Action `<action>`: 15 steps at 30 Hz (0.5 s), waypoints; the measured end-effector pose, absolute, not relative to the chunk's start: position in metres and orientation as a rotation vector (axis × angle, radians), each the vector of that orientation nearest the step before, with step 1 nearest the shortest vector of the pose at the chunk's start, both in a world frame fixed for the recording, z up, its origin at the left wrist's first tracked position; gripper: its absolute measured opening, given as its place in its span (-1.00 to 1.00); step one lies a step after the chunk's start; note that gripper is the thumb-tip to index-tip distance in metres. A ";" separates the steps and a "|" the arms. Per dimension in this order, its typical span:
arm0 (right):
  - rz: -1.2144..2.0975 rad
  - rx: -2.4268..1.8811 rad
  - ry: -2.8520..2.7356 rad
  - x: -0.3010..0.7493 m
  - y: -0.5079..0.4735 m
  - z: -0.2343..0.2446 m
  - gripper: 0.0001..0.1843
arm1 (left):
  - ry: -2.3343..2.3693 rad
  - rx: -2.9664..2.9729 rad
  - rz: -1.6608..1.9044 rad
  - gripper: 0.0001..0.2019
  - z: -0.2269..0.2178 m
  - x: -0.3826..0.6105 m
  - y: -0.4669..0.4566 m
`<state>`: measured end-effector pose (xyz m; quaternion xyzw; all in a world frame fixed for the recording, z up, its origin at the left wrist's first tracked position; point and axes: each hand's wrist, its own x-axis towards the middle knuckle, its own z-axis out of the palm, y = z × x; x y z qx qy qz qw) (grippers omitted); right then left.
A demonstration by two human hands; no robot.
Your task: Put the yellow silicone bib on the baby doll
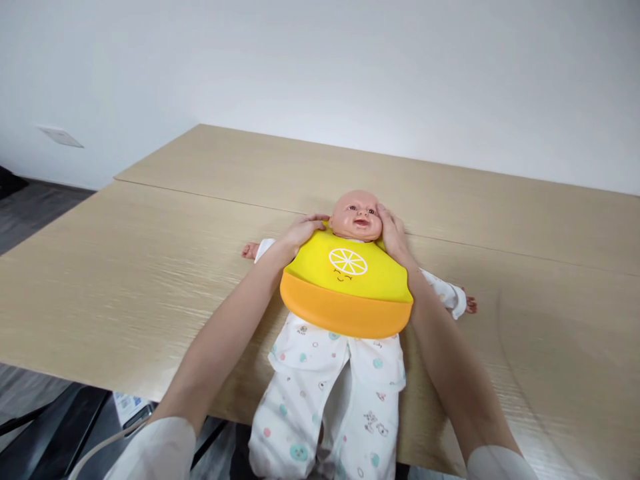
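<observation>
Pale wood tabletop (125,267) below a white wall (350,80), a bibbed doll (356,223) between two hands

The doll lies on its back at the near part of the tabletop, head toward the far side, legs at the near edge. On the left, the left hand (302,235) has its fingers (317,217) bent at the neck edge of the yellow bib (340,287), beside the doll's head; whether they pinch it cannot be told. On the right, the right hand (395,235) lays its fingers fairly straight against the side of the face; its thumb is hidden, so any grip cannot be told.

Bib print: a white citrus slice above a small smiling face. Tiny lettering on the patterned outfit (345,387) is too small to read.
</observation>
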<state>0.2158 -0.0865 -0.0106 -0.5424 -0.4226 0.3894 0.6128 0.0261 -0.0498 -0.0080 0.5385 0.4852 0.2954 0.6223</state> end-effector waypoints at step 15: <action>0.943 -1.258 -0.940 0.216 -0.087 -0.011 -0.61 | 1.147 1.319 0.936 -0.46 -0.016 0.024 -0.053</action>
